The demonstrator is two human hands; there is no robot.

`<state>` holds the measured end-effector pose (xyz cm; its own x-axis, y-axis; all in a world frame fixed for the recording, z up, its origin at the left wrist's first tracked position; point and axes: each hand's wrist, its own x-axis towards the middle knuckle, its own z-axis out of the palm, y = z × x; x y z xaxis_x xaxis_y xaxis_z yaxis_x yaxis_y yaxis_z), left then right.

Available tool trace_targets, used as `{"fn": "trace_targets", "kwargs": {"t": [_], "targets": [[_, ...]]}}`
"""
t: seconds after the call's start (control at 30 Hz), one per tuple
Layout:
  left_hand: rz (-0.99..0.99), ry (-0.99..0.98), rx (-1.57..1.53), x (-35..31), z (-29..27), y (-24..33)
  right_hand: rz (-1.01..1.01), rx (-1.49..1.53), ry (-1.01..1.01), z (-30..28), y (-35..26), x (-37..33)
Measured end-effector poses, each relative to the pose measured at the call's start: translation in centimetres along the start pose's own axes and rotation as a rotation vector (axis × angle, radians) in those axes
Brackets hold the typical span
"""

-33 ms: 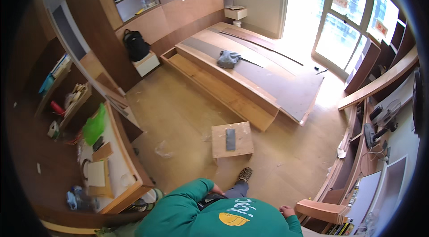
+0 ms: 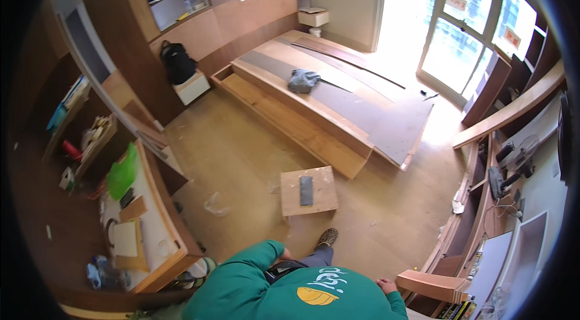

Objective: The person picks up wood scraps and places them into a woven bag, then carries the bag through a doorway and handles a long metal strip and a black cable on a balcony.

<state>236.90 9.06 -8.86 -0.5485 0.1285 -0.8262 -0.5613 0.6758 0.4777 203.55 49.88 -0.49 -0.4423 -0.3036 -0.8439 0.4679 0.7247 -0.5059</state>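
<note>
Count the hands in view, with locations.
2. Left hand is by the grey trouser leg, partly hidden by the green sleeve; right hand is beside the wooden piece at lower right, contact unclear.

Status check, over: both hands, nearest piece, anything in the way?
Left hand close to body, grip unclear. Right hand beside curved wooden piece, contact unclear. Wooden stool ahead of shoe, grey block on top.

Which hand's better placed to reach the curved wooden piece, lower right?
Right, probably: the right hand is close to the left end of the curved wooden piece; the left hand is farther off, across the torso.
</note>
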Motion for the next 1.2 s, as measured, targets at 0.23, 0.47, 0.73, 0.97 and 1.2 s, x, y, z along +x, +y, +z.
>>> {"fn": "trace_targets", "kwargs": {"t": [0.23, 0.47, 0.73, 0.97, 1.2], "targets": [[-0.368, 0.179, -0.109, 5.3, -15.4, -2.3, 0.141, -0.015, 0.304, -8.0, -4.6, -4.9], [-0.261, 0.405, -0.092, 11.2, -31.9, 6.8, 0.305, 0.264, 0.392, -11.5, -0.4, -0.4], [-0.081, 0.491, -0.147, 19.4, -42.9, 21.8, 0.171, -0.026, 0.235, -13.3, -2.3, 7.2], [-0.267, 0.529, -0.180, 21.1, -48.5, 24.5, 0.311, -0.224, 0.205, -29.8, -17.9, 11.1], [-0.265, 0.286, 0.310, 25.8, -51.0, 24.1, 0.143, 0.230, 0.184, -48.1, -25.5, 21.8]]}}
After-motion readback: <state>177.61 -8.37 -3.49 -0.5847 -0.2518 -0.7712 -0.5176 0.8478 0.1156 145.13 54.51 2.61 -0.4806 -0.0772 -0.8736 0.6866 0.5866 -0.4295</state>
